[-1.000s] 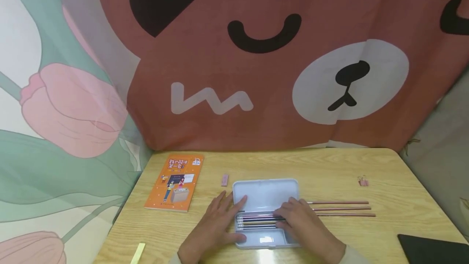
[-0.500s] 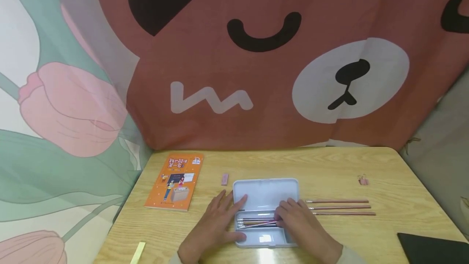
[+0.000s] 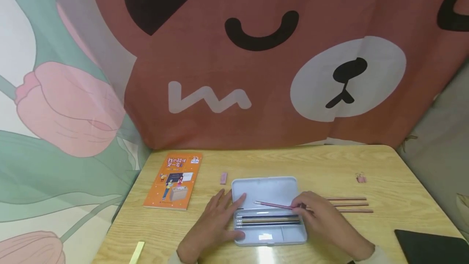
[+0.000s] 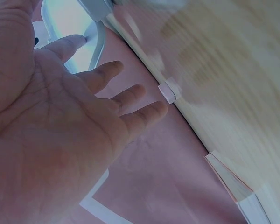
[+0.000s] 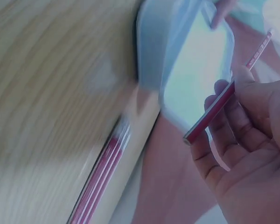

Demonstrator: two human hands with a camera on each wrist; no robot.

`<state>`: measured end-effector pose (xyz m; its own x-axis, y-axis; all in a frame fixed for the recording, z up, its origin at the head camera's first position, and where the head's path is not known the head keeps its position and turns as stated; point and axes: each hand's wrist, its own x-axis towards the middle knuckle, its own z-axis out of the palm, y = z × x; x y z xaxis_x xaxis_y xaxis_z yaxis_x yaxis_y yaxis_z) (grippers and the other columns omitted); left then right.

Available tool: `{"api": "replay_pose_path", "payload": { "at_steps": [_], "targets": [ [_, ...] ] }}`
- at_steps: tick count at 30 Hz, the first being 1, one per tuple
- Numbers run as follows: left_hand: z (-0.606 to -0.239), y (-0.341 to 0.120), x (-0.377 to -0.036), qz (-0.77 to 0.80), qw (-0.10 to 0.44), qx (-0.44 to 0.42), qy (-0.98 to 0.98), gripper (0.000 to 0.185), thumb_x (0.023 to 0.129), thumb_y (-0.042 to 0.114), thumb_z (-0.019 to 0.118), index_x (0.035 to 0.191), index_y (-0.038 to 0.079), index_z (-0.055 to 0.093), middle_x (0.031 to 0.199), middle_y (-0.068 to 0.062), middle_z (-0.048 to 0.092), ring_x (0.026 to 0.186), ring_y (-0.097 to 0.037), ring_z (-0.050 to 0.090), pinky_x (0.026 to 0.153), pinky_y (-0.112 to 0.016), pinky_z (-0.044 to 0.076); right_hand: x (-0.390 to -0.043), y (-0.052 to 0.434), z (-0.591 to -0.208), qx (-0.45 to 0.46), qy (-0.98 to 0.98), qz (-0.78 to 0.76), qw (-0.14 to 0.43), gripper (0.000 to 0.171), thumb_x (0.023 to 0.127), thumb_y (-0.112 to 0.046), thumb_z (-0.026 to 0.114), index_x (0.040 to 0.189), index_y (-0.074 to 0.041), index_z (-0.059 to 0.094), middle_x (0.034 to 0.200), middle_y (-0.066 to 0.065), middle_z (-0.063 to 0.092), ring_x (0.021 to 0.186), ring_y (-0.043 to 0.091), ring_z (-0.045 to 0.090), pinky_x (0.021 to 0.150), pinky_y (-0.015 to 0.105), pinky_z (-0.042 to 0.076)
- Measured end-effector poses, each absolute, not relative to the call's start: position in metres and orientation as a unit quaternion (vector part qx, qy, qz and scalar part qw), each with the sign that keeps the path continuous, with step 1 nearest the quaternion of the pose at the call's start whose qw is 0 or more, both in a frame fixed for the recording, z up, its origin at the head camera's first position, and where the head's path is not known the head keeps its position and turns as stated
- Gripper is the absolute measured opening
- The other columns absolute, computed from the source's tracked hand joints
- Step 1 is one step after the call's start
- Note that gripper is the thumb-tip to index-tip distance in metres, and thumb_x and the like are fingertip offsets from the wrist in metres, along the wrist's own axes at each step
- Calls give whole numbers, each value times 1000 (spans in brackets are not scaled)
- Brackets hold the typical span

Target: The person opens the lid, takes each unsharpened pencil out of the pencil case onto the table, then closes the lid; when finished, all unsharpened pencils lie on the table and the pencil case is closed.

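An open pale blue pencil case [image 3: 269, 192] lies on the wooden table [image 3: 322, 162] near the front edge, with several pencils [image 3: 269, 220] in its tray. My left hand [image 3: 214, 223] rests flat with straight fingers against the case's left side; the left wrist view shows its open palm [image 4: 60, 130] by the case rim [image 4: 98, 44]. My right hand [image 3: 322, 217] pinches a pink pencil [image 3: 272, 205] just above the case, its tip pointing left. In the right wrist view the fingers [image 5: 252, 126] hold that pencil [image 5: 221, 105] over the case [image 5: 186, 60].
Three pink pencils [image 3: 349, 205] lie right of the case. An orange book [image 3: 174, 180] sits at the left, a small pink eraser [image 3: 223, 178] beside it, a pink binder clip [image 3: 360, 179] far right, a yellow strip [image 3: 136, 252] front left, a black object [image 3: 432, 245] front right. A patterned curtain [image 3: 256, 52] hangs behind.
My right hand lifted one pink pencil out of the case tray and drew it up and to the right. The left hand stayed against the case.
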<state>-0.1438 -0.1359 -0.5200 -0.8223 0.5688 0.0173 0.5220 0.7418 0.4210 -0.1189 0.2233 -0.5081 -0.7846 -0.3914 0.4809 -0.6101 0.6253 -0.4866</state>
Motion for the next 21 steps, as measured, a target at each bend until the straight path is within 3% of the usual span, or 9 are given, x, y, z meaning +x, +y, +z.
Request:
{"api": "replay_pose_path", "payload": {
  "at_steps": [6,11,21],
  "targets": [
    [-520,-135,-144,203,60,292,933,103,90,60,84,175,35,32,181,-14,32,165,-52,25,132,-72,27,-112,276,-505,245,-890,352,154,33,92,-3,84,108,-31,79,102,-18,75,87,-6,61,70,16,54],
    [-520,-135,-145,202,59,293,933,103,90,60,83,176,34,32,181,-14,31,165,-52,25,132,-71,27,-105,321,-507,212,-899,362,127,32,94,0,82,106,-29,81,97,-16,76,79,-2,61,64,18,51],
    [-520,-135,-144,217,77,280,932,103,91,60,83,176,38,30,182,-12,29,166,-51,22,132,-72,26,-98,383,-529,177,-931,316,50,23,95,-10,83,105,-31,81,103,-16,76,97,-7,67,72,21,60]
  ]
}}
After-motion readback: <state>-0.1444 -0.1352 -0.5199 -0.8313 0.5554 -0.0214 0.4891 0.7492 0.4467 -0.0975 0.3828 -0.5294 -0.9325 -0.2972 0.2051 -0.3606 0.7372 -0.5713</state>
